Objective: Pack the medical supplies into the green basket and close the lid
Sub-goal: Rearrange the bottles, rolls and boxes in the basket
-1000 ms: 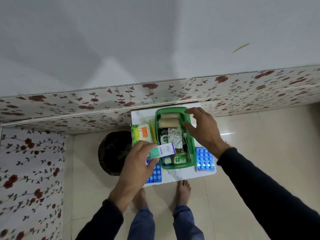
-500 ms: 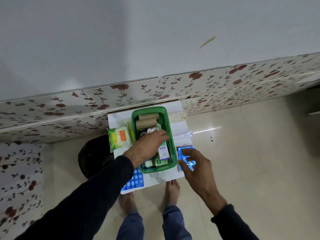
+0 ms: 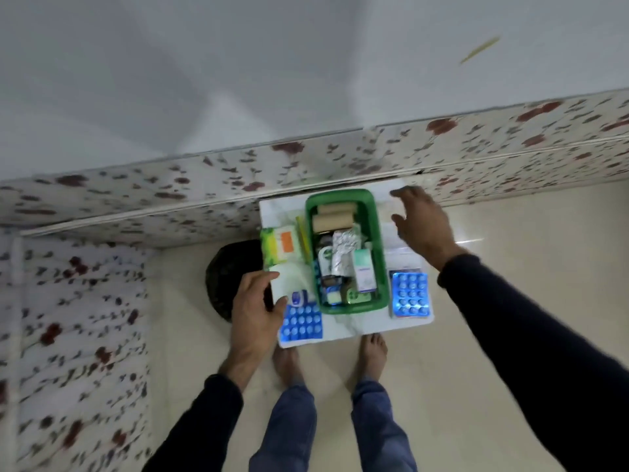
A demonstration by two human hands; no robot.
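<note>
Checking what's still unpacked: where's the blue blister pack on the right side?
In the head view, the blue blister pack lies flat on the white table, right of the green basket, near the table's front right corner.

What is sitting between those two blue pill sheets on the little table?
In the head view, the open green basket, partly filled with supplies, stands between the left blue pill sheet and the right blue pill sheet.

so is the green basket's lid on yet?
No, it is open. The green basket shows its contents from above: two rolls and a small box. No lid on it.
</note>
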